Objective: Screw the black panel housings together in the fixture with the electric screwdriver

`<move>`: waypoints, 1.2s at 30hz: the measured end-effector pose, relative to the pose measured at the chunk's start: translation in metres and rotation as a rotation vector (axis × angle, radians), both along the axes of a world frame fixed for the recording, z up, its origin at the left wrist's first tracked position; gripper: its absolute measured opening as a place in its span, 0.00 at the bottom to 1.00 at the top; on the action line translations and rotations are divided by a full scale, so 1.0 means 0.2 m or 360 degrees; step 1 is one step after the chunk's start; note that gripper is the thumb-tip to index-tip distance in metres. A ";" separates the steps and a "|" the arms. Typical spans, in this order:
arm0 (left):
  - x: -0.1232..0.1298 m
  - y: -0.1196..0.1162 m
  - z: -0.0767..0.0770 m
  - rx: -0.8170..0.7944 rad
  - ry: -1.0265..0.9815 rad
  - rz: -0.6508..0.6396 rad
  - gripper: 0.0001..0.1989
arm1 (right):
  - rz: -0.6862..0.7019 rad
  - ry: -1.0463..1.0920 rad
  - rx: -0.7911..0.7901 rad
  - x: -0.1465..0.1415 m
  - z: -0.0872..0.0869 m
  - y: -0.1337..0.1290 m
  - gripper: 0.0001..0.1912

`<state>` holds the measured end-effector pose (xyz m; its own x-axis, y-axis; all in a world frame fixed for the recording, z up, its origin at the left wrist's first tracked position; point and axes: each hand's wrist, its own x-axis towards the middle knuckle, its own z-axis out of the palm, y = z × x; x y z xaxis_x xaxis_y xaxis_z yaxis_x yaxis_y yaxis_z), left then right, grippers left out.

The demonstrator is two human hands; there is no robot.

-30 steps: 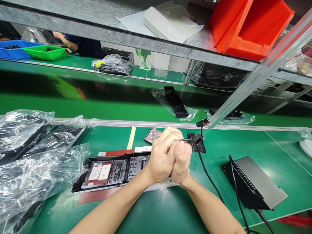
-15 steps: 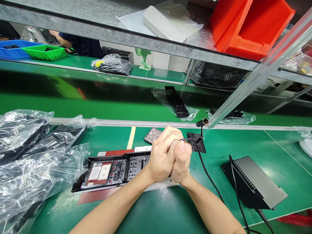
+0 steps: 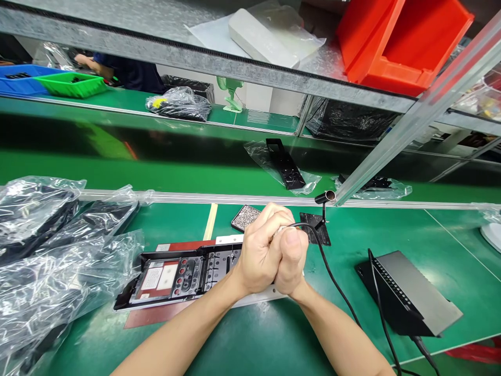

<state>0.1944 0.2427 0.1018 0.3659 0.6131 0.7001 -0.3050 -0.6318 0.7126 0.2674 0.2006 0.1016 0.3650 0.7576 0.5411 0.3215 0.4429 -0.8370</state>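
My left hand and my right hand are pressed together, fingers closed, over the right part of a long black frame. A black cable runs out from the top of my grip and down to the right. Whatever sits at the cable's end is hidden inside my hands. The frame lies at a slant on a white plate and a reddish-brown sheet. Behind my hands is a small tray of tiny screws.
Plastic-wrapped parts cover the left side. A grey-black box with cables stands at right. A small black stand is behind my hands. Overhead is a metal shelf with a red bin. Across, a person's arm shows.
My two hands hold almost the same position and grip. In the background, the other person's arm and hand have shifted slightly to the left.
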 end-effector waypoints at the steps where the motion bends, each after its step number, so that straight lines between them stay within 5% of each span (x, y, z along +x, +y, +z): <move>1: 0.00 0.00 0.00 0.0001 -0.0001 -0.0002 0.13 | 0.0002 0.0003 0.0006 0.00 0.00 0.00 0.26; 36: 0.00 -0.01 0.00 0.0006 -0.0015 -0.0020 0.14 | 0.0004 -0.0046 0.0129 0.00 0.00 0.00 0.27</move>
<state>0.1938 0.2412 0.1017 0.3672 0.6058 0.7058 -0.3196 -0.6305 0.7074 0.2674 0.2013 0.1016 0.3465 0.7118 0.6110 0.3438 0.5096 -0.7887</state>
